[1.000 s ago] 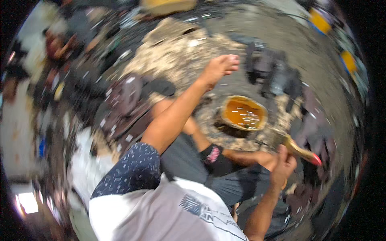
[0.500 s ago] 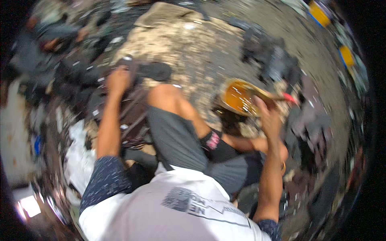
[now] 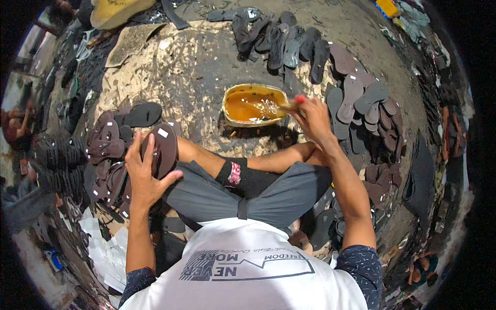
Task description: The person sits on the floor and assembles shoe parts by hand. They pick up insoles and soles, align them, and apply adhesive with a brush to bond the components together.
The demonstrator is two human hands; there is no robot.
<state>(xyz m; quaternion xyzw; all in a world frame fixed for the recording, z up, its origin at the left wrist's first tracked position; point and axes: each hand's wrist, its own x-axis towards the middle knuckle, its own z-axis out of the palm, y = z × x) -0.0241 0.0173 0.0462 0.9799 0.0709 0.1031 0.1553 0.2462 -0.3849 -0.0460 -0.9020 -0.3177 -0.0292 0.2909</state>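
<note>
My left hand is at a brown thong sandal with a small white label. Its fingers are spread along the sandal's left edge, and the thumb sticks out below the heel. A pile of brown sandals lies just left of this hand. My right hand is closed round a brush with a red end. The brush head rests at the right rim of a cut-open, pale plastic container, which holds amber liquid that looks like glue.
Black soles lie in a row at the far side. More brown and grey soles are stacked on the right. A worn, stained board lies under the container. White paper sheets are beside my left arm, and black strap bundles at far left.
My view has shifted and steadied. My left hand has come back from the sandal pile toward my knee, beside a sandal. My right hand stays at the container with the brush.
</note>
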